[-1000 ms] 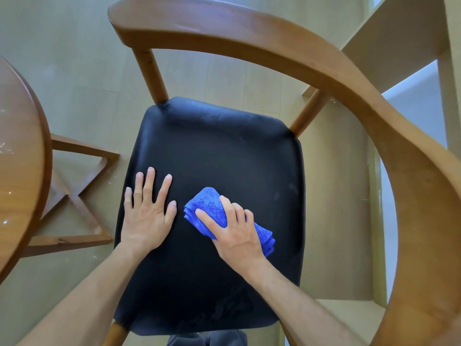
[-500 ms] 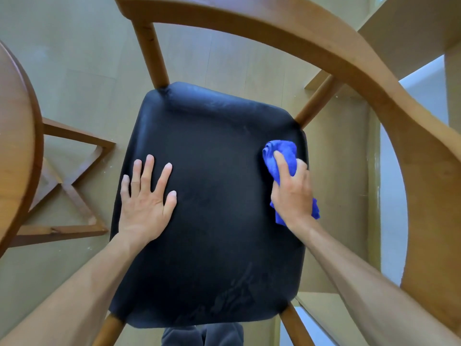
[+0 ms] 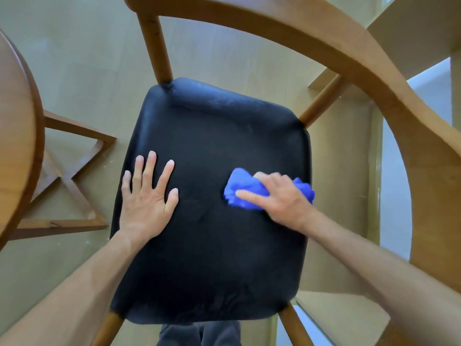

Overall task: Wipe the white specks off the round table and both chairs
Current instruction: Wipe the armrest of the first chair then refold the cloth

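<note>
The right hand (image 3: 279, 198) grips a bunched blue microfibre cloth (image 3: 243, 193), pressing it on the black padded seat (image 3: 212, 245) of the curved wooden armchair (image 3: 374, 71) at three o'clock. The left hand (image 3: 147, 196) lies flat, fingers spread, at nine o'clock on the seat. The round wooden table (image 3: 17, 136) edges the far nine o'clock side.

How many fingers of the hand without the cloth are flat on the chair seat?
5. The left hand lies spread on the black seat, left of centre: four fingers point toward the backrest, the thumb angles toward the blue cloth.
</note>
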A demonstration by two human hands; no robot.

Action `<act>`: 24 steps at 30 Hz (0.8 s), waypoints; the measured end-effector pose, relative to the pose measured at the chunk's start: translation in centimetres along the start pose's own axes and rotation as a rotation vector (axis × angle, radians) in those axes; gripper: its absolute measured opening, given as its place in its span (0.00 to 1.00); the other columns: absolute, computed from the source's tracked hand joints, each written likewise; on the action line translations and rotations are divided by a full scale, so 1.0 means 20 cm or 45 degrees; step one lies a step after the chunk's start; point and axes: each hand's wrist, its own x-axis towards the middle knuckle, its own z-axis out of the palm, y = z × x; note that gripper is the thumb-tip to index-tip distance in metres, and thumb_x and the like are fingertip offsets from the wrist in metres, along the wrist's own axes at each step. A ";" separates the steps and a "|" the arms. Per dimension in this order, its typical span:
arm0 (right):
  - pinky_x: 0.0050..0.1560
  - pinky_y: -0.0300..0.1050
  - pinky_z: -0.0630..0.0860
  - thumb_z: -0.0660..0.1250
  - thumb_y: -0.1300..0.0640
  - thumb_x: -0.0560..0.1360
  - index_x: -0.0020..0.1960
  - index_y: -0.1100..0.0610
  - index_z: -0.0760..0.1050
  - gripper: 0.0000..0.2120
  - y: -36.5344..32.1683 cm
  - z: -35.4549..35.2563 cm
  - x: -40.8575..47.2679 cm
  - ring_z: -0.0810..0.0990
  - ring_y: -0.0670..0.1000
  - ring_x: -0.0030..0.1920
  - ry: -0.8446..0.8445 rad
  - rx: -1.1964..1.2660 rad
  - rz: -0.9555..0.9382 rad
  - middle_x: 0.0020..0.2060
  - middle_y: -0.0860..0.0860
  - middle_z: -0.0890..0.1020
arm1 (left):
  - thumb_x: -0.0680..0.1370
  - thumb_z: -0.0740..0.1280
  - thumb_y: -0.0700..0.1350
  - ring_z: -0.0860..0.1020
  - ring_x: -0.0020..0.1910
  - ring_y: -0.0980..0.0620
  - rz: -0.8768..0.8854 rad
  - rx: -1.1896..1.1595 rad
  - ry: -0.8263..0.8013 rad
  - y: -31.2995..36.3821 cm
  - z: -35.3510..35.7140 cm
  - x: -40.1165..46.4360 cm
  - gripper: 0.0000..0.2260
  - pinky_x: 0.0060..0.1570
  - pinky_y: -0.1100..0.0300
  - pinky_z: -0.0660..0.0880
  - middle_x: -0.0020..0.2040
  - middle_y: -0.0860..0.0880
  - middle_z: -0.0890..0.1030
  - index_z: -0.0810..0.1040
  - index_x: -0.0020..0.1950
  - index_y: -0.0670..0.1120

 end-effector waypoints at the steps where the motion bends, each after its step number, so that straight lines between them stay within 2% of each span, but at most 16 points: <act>1: 0.40 0.51 0.74 0.56 0.66 0.75 0.69 0.43 0.66 0.27 0.15 -0.01 0.03 0.75 0.62 0.43 -0.012 -0.004 0.305 0.58 0.62 0.73 | 0.77 0.46 0.59 0.43 0.78 0.45 0.003 0.000 0.001 0.00 0.00 0.00 0.29 0.73 0.43 0.46 0.79 0.47 0.46 0.50 0.78 0.55; 3: 0.45 0.53 0.74 0.61 0.67 0.73 0.71 0.48 0.67 0.29 0.30 -0.01 0.08 0.75 0.67 0.49 0.003 0.085 0.903 0.59 0.65 0.72 | 0.77 0.47 0.58 0.44 0.78 0.45 0.002 -0.003 0.016 0.01 0.00 0.00 0.28 0.73 0.42 0.47 0.79 0.46 0.46 0.51 0.78 0.55; 4: 0.44 0.54 0.74 0.61 0.67 0.71 0.71 0.51 0.69 0.29 0.27 0.01 0.11 0.75 0.67 0.48 0.043 0.051 1.070 0.57 0.65 0.73 | 0.77 0.47 0.58 0.44 0.78 0.45 -0.002 -0.003 0.022 0.01 0.00 -0.01 0.28 0.73 0.42 0.47 0.79 0.46 0.46 0.51 0.78 0.55; 5: 0.41 0.54 0.75 0.60 0.67 0.70 0.70 0.53 0.70 0.29 0.20 0.03 0.14 0.75 0.66 0.45 0.071 -0.008 1.109 0.56 0.65 0.74 | 0.77 0.47 0.58 0.43 0.78 0.45 -0.002 -0.002 0.021 0.01 0.00 -0.01 0.28 0.73 0.43 0.46 0.79 0.46 0.46 0.51 0.78 0.55; 6: 0.39 0.54 0.76 0.59 0.66 0.69 0.69 0.53 0.70 0.28 0.08 0.05 0.14 0.75 0.64 0.41 0.070 -0.037 1.032 0.54 0.65 0.75 | 0.77 0.47 0.58 0.43 0.78 0.45 -0.002 -0.005 0.015 0.01 0.00 -0.01 0.28 0.73 0.43 0.45 0.79 0.47 0.46 0.50 0.78 0.55; 9: 0.34 0.50 0.73 0.62 0.66 0.69 0.67 0.49 0.69 0.28 -0.42 0.06 0.03 0.72 0.59 0.35 0.016 0.131 0.511 0.54 0.64 0.75 | 0.77 0.47 0.58 0.42 0.78 0.45 -0.002 -0.039 -0.018 0.02 -0.03 -0.01 0.29 0.73 0.43 0.44 0.79 0.46 0.45 0.51 0.78 0.55; 12: 0.35 0.47 0.67 0.60 0.63 0.74 0.64 0.44 0.73 0.22 -0.88 -0.01 -0.18 0.68 0.54 0.35 -0.247 0.397 -0.226 0.52 0.59 0.76 | 0.80 0.48 0.58 0.39 0.77 0.46 -0.009 -0.064 -0.102 0.01 -0.07 0.00 0.27 0.74 0.44 0.42 0.79 0.47 0.42 0.48 0.78 0.56; 14: 0.38 0.46 0.67 0.57 0.60 0.77 0.64 0.39 0.72 0.22 -1.01 -0.05 -0.25 0.67 0.53 0.38 -0.505 0.369 -0.742 0.52 0.54 0.75 | 0.81 0.51 0.57 0.37 0.77 0.47 0.004 -0.066 -0.183 0.01 -0.11 0.00 0.27 0.74 0.46 0.40 0.79 0.49 0.38 0.45 0.78 0.57; 15: 0.40 0.46 0.67 0.57 0.59 0.77 0.65 0.38 0.71 0.22 -1.00 -0.05 -0.25 0.67 0.53 0.40 -0.574 0.313 -0.902 0.54 0.53 0.73 | 0.81 0.52 0.57 0.37 0.77 0.47 0.025 -0.065 -0.202 0.00 -0.13 0.00 0.28 0.74 0.47 0.40 0.79 0.49 0.38 0.44 0.78 0.57; 16: 0.41 0.46 0.66 0.58 0.59 0.77 0.66 0.38 0.70 0.22 -0.95 -0.04 -0.23 0.68 0.54 0.41 -0.594 0.289 -0.965 0.56 0.53 0.72 | 0.81 0.53 0.58 0.37 0.77 0.47 0.050 -0.057 -0.213 -0.01 -0.15 0.00 0.28 0.74 0.47 0.41 0.79 0.49 0.38 0.44 0.78 0.57; 18: 0.42 0.49 0.67 0.58 0.60 0.79 0.66 0.40 0.72 0.21 -0.77 -0.04 -0.18 0.70 0.55 0.43 -0.502 0.295 -0.901 0.57 0.55 0.74 | 0.80 0.54 0.58 0.38 0.77 0.45 0.099 -0.044 -0.223 -0.03 -0.17 0.00 0.29 0.74 0.46 0.44 0.79 0.47 0.39 0.46 0.78 0.56; 20: 0.41 0.51 0.70 0.57 0.63 0.78 0.64 0.43 0.73 0.21 -0.50 -0.04 -0.15 0.73 0.58 0.42 -0.327 0.234 -0.701 0.55 0.58 0.77 | 0.80 0.55 0.59 0.39 0.77 0.44 0.108 -0.019 -0.229 -0.03 -0.18 -0.01 0.30 0.74 0.43 0.47 0.79 0.46 0.40 0.46 0.78 0.55; 22: 0.39 0.52 0.73 0.60 0.65 0.75 0.65 0.43 0.70 0.24 -0.20 -0.06 -0.15 0.74 0.59 0.40 -0.244 0.121 -0.345 0.56 0.59 0.75 | 0.80 0.54 0.58 0.40 0.77 0.44 0.089 0.005 -0.215 -0.02 -0.17 -0.04 0.30 0.74 0.42 0.49 0.79 0.45 0.40 0.46 0.79 0.55; 24: 0.39 0.52 0.74 0.69 0.68 0.68 0.66 0.43 0.68 0.33 -0.03 -0.08 -0.17 0.75 0.61 0.41 -0.215 0.059 0.120 0.57 0.59 0.73 | 0.81 0.54 0.58 0.40 0.77 0.43 0.069 0.002 -0.206 0.01 -0.17 -0.08 0.29 0.73 0.42 0.49 0.79 0.45 0.40 0.46 0.79 0.55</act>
